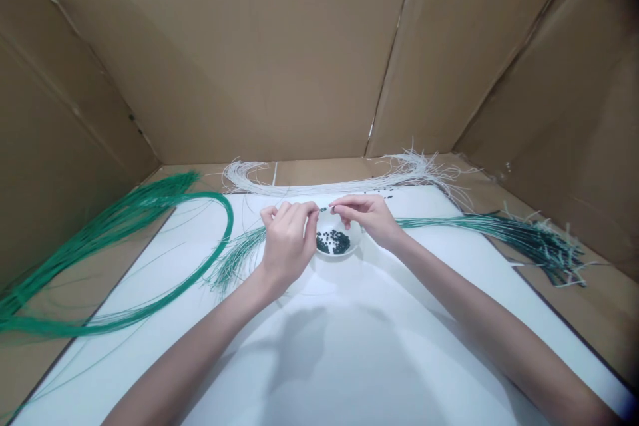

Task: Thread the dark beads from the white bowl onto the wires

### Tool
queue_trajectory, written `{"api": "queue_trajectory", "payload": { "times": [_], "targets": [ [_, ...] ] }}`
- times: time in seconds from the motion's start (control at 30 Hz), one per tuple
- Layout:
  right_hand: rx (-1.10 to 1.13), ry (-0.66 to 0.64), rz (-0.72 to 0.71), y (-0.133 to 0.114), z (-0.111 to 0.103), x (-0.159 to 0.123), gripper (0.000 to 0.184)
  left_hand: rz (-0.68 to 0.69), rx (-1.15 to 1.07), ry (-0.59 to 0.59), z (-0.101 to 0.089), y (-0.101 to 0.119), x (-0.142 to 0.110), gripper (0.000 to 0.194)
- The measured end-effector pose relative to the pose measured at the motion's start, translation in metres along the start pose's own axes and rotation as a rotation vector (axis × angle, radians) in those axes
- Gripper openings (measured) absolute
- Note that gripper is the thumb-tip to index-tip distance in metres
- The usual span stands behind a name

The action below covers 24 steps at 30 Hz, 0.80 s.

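Note:
My left hand (289, 239) is closed in a pinch over the left side of a small white bowl (355, 237). Its thumb and forefinger grip a thin strand, mostly hidden by the fingers. A few dark green beads (323, 210) sit in a short row between my two hands, seemingly on that strand. From the right, the thumb and forefinger of my right hand (367, 214) pinch a tiny dark piece that looks like a bead. Many loose dark beads (340, 241) lie in the bowl beneath the fingers.
A bundle of dark green strands (449, 221) runs behind the bowl. A looped green bundle (229, 213) lies left, and white strands (324, 189) lie along the back. Stray beads (389, 197) dot the white board (349, 359). Cardboard walls (309, 66) enclose the back and sides.

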State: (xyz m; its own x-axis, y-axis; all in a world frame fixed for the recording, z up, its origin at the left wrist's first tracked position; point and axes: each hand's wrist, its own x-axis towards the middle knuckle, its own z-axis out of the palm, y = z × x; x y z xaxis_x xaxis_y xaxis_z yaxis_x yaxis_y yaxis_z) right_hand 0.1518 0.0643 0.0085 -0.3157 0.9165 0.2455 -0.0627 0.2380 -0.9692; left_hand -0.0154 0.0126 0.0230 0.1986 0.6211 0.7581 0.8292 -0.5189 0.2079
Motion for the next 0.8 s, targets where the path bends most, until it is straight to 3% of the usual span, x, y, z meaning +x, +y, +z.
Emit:
{"api": "queue_trajectory", "payload": {
  "times": [0.23,0.37,0.63,0.8],
  "targets": [
    [-0.694,-0.195,-0.109,0.013,-0.005,0.004,0.019,-0.071,-0.067,-0.024,0.003,-0.003,0.0,0.007],
    [-0.916,-0.297,-0.101,0.015,-0.003,0.002,0.026,-0.087,-0.072,-0.027,0.002,-0.002,0.0,0.008],
    [-0.803,-0.262,-0.16,-0.003,-0.01,0.001,0.026,-0.099,-0.071,-0.036,0.001,-0.001,0.0,0.007],
    [-0.676,-0.207,-0.122,-0.014,-0.01,0.0,0.021,-0.097,-0.061,-0.044,0.002,-0.002,-0.001,0.007]
  ]
}}
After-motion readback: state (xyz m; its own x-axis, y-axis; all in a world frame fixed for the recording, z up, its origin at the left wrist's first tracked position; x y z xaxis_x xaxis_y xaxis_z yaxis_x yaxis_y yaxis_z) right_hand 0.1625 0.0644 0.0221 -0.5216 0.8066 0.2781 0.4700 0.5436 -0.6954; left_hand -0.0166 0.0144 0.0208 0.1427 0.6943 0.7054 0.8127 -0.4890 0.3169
